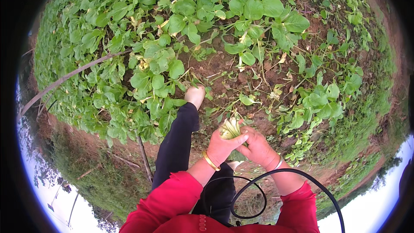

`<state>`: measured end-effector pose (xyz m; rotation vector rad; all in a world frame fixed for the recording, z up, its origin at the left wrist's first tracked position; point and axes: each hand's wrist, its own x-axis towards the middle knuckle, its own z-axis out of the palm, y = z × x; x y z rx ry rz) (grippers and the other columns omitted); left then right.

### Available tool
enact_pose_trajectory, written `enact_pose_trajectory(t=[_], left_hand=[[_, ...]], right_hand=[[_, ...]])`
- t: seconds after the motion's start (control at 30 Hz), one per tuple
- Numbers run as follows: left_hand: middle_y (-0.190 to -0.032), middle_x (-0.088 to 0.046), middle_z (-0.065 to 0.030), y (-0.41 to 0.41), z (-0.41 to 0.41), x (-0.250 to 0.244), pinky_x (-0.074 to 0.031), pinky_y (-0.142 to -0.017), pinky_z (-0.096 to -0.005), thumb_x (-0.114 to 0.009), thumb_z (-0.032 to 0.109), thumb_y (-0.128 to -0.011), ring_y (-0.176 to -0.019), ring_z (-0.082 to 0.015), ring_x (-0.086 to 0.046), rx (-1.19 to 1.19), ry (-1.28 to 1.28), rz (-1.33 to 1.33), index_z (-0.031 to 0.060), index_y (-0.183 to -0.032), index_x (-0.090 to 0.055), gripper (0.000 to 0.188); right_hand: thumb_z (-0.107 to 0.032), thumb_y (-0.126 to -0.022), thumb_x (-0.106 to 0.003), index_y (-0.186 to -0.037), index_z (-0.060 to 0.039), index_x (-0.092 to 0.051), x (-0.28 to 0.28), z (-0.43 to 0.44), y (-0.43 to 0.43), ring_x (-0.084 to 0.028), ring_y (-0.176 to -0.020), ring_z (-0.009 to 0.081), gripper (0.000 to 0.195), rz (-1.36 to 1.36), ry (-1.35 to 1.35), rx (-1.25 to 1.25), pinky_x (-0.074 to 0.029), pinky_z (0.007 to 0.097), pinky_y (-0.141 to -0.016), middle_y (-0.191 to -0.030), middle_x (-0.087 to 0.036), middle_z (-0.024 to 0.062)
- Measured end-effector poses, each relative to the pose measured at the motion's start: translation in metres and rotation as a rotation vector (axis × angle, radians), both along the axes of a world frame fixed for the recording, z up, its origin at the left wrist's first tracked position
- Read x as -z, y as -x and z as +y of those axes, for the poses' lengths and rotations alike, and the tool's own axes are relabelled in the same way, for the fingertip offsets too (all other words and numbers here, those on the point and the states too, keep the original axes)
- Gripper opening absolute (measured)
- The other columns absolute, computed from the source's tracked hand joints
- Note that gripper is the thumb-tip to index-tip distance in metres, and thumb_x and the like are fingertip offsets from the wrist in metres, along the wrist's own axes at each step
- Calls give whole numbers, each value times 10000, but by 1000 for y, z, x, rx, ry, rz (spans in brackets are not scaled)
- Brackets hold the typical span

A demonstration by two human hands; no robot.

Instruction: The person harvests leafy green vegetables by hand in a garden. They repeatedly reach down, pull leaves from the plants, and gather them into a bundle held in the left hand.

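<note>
My left hand (223,145), with a gold-coloured bangle at the wrist, is closed around a bunch of pale green leafy-vegetable stems (231,128). Against the bunch's right side presses my right hand (257,145), its thumb touching the stems and a silver-coloured bangle on that wrist. The pale cut or broken ends point up and to the left; the leaves of the bunch are mostly hidden under the hands. Both hands are just above the soil, near low leafy greens (249,99).
Dense leafy greens (106,38) fill the left and top, with sparser plants (323,103) at right. A bent branch (74,72) crosses the left side. My bare foot (195,95) stands among plants. A black cable (310,176) loops before my right forearm.
</note>
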<state>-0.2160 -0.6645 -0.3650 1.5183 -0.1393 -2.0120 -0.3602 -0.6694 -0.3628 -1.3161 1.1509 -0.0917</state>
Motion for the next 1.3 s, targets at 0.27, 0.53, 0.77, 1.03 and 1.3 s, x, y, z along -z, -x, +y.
enact_pose_trajectory(t=[0.27,0.53,0.77,1.03,1.3], left_hand=[[-887,-631,-76,-15,-24,-2,-467,-791,-259,-519,-53,-799,-860,-148,-597,-176,59,-140,-13,-908,-568,126],[-728,-589,-39,-26,-43,-2,-489,-677,-265,-541,-41,-790,-697,-138,-604,-268,-76,-101,-6,-804,-551,39],[-741,-588,-34,-37,-59,-2,-479,-673,-252,-564,-28,-782,-698,-127,-594,-276,-134,-115,-3,-812,-558,40],[-749,-595,-27,-37,-69,1,-470,-661,-240,-575,-15,-784,-698,-114,-586,-248,-185,-73,-2,-822,-565,41],[-743,-600,-35,-35,-74,1,-468,-660,-237,-570,-10,-790,-697,-111,-581,-242,-224,-68,-1,-821,-569,33]], right_hand=[[-208,-803,-630,-1064,-5,-576,41,-95,17,-556,-992,186,335,-147,-270,208,-441,305,-862,-1062,-578,115],[-114,-783,-566,-1052,-49,-586,153,-236,-25,-508,-1035,275,277,314,634,-73,-400,327,-908,-1105,-552,107],[-266,-780,-587,-1139,-227,-577,180,-270,-17,-210,-1298,273,361,887,474,-627,-189,504,-1042,-1359,-341,73],[-248,-795,-539,-1112,-180,-583,205,-259,32,-459,-1144,267,327,783,217,-397,-366,380,-959,-1275,-453,111],[-252,-808,-497,-921,-140,-661,210,-286,-2,-604,-895,256,228,1246,90,-295,-395,414,-821,-954,-648,87]])
